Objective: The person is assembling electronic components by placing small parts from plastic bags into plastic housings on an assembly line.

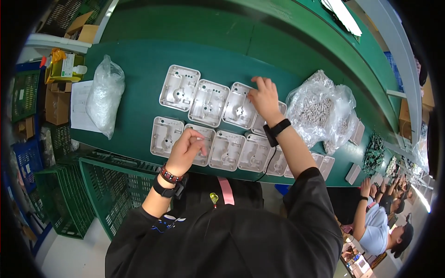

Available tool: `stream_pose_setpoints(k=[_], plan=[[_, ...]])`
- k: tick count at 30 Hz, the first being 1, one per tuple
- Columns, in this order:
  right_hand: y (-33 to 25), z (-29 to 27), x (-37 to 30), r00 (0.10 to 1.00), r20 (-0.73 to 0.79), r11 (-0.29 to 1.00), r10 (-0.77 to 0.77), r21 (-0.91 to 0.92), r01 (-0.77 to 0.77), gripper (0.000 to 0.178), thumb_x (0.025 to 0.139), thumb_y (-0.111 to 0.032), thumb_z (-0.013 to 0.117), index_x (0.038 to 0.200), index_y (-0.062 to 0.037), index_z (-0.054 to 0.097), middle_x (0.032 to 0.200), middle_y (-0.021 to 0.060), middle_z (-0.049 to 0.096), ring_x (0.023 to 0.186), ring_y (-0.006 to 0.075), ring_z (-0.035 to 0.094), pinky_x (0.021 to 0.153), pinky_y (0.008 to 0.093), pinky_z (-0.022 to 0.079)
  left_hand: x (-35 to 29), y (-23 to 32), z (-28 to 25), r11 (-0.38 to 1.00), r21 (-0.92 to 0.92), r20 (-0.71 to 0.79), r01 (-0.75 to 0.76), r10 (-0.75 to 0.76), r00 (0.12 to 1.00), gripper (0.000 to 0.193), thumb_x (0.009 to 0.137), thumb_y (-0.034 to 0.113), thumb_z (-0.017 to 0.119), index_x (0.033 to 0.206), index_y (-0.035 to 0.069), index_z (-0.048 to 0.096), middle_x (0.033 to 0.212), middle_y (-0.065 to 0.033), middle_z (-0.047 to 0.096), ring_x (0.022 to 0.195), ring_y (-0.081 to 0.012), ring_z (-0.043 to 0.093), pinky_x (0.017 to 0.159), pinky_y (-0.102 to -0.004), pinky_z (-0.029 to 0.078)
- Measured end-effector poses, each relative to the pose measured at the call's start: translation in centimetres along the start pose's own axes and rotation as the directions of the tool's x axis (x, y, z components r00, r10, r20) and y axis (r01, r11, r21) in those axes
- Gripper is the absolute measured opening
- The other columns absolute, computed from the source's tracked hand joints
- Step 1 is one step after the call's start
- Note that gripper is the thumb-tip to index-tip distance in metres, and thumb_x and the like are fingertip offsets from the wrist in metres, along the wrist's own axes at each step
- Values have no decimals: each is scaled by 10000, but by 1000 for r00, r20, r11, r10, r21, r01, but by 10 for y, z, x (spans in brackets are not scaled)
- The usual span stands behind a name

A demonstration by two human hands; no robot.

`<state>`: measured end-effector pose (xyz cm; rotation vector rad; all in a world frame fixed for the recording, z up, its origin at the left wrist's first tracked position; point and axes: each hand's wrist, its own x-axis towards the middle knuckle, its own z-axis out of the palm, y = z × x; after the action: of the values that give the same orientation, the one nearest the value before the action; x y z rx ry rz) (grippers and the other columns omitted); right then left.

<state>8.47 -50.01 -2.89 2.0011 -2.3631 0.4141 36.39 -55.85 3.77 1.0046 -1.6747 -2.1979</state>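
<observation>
Two rows of light grey plastic housings, open side up, lie on the green table. My left hand (185,149) is over the near row, above a housing (202,160) that it partly covers. Its fingers are curled inward, and what they hold, if anything, is too small to make out. At the far row, my right hand (266,99) reaches over the right edge of another housing (238,105). Its thumb and forefinger are bent but apart, with nothing visible between them. The housing (257,124) beside it is partly hidden under that hand.
Clear plastic bags of small metallic parts (315,109) lie at the right. A filled clear bag (106,97) rests on paper (79,107) at the left. Green crates (118,197) stand below the table's left edge. Another person (375,227) sits farther right.
</observation>
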Motion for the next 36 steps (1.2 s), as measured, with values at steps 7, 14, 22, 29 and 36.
stream_pose_setpoints(k=[7,14,22,29,36], plan=[[2,17,5,997,45,996,-64,-63,66,77,588,-152,606,627,-88,622,1047,17,514,961,213,446,806,331,369,0,4,6,997,61,-190,50,-37,981,144,859,63,464,984,9,512,760,-6,558,650,-62,497,586,-188,379],[-5,-5,-7,996,79,995,-31,-92,38,90,614,-132,617,685,-78,630,1108,83,485,993,255,439,826,352,369,-4,11,16,993,-97,-152,74,-88,984,191,879,88,437,1043,50,527,821,26,558,520,0,305,456,-142,267],[-67,-57,-44,971,10,917,237,328,-227,250,669,-99,650,917,-99,621,1118,96,453,984,288,421,815,368,374,-10,11,17,949,-302,16,94,-93,996,152,879,75,439,1026,43,463,932,-60,607,506,-33,383,459,-166,320],[-151,-95,-49,982,-57,831,178,543,-119,180,680,-80,642,857,-109,629,1076,76,484,970,270,418,812,351,356,-11,-3,11,673,-676,267,299,-154,951,49,874,88,449,922,75,445,893,-57,601,463,-24,308,406,-171,252],[-153,-92,-41,970,155,575,189,783,-237,91,644,-95,671,728,-103,636,1083,56,502,984,257,415,823,350,352,-13,1,-2,947,-320,213,0,72,974,85,821,33,522,872,82,473,944,-30,552,524,-25,359,473,-161,290]])
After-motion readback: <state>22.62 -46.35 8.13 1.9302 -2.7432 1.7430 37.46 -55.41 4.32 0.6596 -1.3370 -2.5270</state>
